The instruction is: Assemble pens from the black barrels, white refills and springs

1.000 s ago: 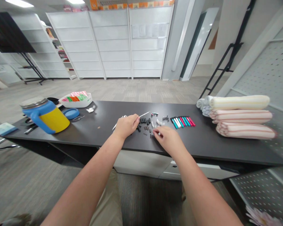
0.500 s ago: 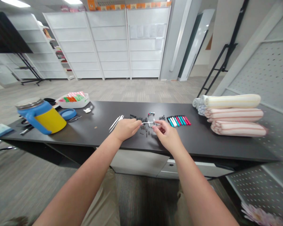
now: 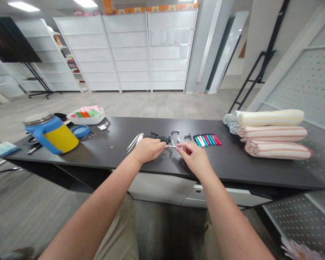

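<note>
A thin white pen refill (image 3: 171,146) stretches level between my hands, just above the dark desk. My left hand (image 3: 149,151) pinches its left end. At its right end, the thumb and fingertips of my right hand (image 3: 192,154) are closed on it; any small part between those fingertips is too small to make out. More white refills (image 3: 135,141) lie left of my left hand. Small black tubular parts (image 3: 162,138) lie behind and between the hands. Past my right hand are small metal parts (image 3: 188,137) and a row of red, teal, white and black pen barrels (image 3: 207,139).
A blue and yellow mug (image 3: 52,134), a blue lid (image 3: 80,131) and a white basket of wrapped items (image 3: 94,117) stand on the left of the desk (image 3: 119,159). Rolled towels (image 3: 273,133) are stacked on the right. Tiny coloured parts (image 3: 175,132) lie farther back.
My right thumb and fingers have come together at the refill's right end. Both hands sit slightly lower and closer together, and less of the refill shows. The view has shifted a little.
</note>
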Demonstrator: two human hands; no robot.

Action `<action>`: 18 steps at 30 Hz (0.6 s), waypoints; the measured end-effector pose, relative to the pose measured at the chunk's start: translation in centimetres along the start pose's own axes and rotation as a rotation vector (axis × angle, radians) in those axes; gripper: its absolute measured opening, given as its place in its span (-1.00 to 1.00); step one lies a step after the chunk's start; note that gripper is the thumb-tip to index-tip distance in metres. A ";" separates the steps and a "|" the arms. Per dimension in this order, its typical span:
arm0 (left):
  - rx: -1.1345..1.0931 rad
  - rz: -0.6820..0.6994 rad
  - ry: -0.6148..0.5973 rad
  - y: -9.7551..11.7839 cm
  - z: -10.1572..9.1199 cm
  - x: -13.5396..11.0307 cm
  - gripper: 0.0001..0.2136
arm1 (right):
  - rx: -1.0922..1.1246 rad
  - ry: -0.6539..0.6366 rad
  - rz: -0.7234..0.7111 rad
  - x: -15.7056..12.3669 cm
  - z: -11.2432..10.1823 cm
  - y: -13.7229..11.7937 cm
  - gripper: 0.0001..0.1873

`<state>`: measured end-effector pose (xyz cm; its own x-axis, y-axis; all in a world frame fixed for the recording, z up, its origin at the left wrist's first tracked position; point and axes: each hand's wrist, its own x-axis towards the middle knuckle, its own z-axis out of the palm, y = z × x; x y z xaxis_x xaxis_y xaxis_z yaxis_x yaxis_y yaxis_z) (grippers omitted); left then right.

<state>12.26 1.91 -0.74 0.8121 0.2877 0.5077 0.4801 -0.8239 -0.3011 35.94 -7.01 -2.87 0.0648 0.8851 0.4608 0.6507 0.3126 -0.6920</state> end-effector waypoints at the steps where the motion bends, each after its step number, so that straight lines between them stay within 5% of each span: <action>1: -0.008 -0.008 -0.002 0.0 0.0 0.0 -0.68 | -0.034 -0.004 -0.025 0.0 -0.1 -0.1 -0.77; 10: -0.154 -0.345 0.087 -0.4 1.1 -0.4 -0.71 | -0.076 0.139 0.066 0.2 -0.3 0.6 -0.78; 14: -0.165 -0.330 0.080 -0.3 1.3 -0.2 -0.71 | 0.009 0.217 0.152 0.3 0.4 0.6 -0.74; 18: -0.161 -0.285 0.087 -0.1 1.2 -0.2 -0.71 | 0.065 0.164 0.105 0.3 1.9 -0.9 -0.77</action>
<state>12.45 2.55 -1.77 0.6179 0.4808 0.6221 0.6198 -0.7847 -0.0091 33.92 -6.34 -3.15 0.2554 0.8478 0.4647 0.5843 0.2476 -0.7729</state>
